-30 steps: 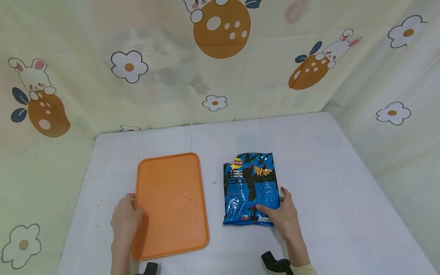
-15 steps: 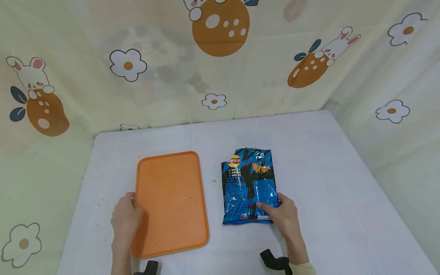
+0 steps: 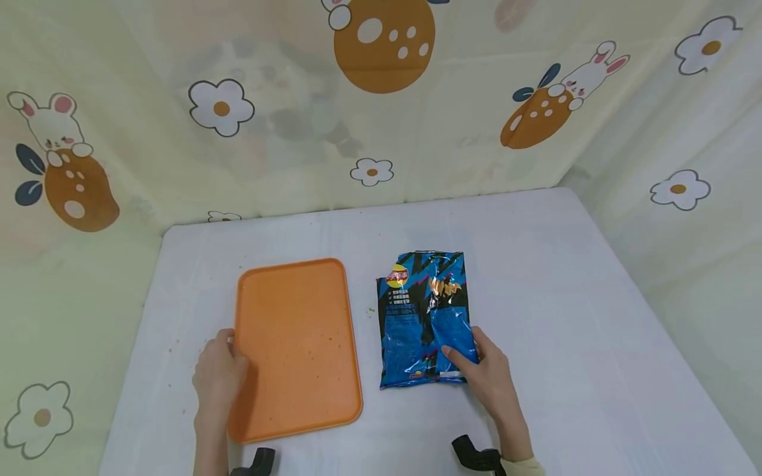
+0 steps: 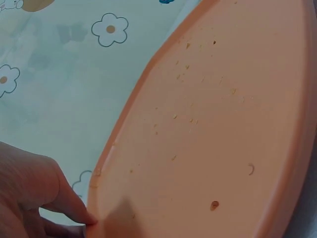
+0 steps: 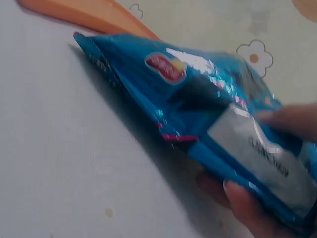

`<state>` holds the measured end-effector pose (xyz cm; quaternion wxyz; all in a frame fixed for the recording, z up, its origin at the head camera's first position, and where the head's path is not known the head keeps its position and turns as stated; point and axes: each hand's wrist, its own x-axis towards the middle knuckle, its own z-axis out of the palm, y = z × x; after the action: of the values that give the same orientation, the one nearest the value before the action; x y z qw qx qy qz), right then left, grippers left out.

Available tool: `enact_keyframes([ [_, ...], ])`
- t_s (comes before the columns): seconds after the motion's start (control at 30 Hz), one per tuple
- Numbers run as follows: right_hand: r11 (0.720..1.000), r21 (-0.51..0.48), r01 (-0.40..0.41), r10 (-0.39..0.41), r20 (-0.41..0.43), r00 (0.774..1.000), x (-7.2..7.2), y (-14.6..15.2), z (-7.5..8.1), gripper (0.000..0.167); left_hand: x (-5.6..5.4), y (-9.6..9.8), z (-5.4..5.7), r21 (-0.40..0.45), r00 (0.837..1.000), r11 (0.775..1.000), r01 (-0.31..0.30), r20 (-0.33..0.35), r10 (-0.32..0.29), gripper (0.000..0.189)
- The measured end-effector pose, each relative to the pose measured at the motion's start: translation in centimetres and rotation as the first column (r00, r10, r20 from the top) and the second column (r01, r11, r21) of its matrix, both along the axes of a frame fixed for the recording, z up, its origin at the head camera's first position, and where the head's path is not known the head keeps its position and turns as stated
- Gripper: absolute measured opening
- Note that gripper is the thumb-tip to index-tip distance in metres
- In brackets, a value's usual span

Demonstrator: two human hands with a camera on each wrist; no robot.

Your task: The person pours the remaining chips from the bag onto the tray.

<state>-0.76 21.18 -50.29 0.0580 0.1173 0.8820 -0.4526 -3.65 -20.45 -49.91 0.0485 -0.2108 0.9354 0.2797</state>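
An orange rectangular tray [image 3: 297, 311] lies on the white table, with crumbs scattered over its surface. My left hand [image 3: 219, 373] pinches the tray's left rim; in the left wrist view the thumb and a finger [image 4: 74, 208] meet at that edge. To the tray's right is a blue and black chip bag [image 3: 417, 324], its top left corner cut away. My right hand [image 3: 491, 373] grips the bag's lower right side, thumb on the front and fingers behind. In the right wrist view the bag [image 5: 143, 84] is tilted, casting a shadow on the cloth.
Small crumbs [image 3: 372, 310] dot the white tablecloth [image 3: 553, 297] between tray and bag. A patterned curtain [image 3: 286, 165] hangs behind the table and along both sides. Black wrist mounts [image 3: 476, 455] show near the bottom edge.
My right hand has closed its fingers further behind the chip bag and shifted it slightly left, tilting it. My left hand still holds the tray rim. The head view has tipped slightly.
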Motion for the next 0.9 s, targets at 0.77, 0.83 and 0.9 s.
enact_keyframes([
  [0.77, 0.947, -0.314, 0.064, -0.138, -0.218, 0.966, 0.1, 0.6, 0.2, 0.075, 0.1, 0.0, -0.2, -0.014, 1.0, 1.0, 0.004, -0.006, -0.004, 0.045],
  [0.83, 0.939, -0.339, 0.055, -0.151, -0.265, 0.952, -0.1, 0.6, 0.3, 0.082, 0.1, 0.0, -0.2, -0.019, 1.0, 1.0, -0.001, -0.008, 0.001, 0.045],
  [0.9, 0.941, -0.335, 0.043, -0.153, -0.31, 0.938, -0.2, 0.5, 0.2, 0.081, 0.2, 0.0, -0.3, -0.022, 1.0, 1.0, -0.001, -0.011, 0.001, 0.044],
])
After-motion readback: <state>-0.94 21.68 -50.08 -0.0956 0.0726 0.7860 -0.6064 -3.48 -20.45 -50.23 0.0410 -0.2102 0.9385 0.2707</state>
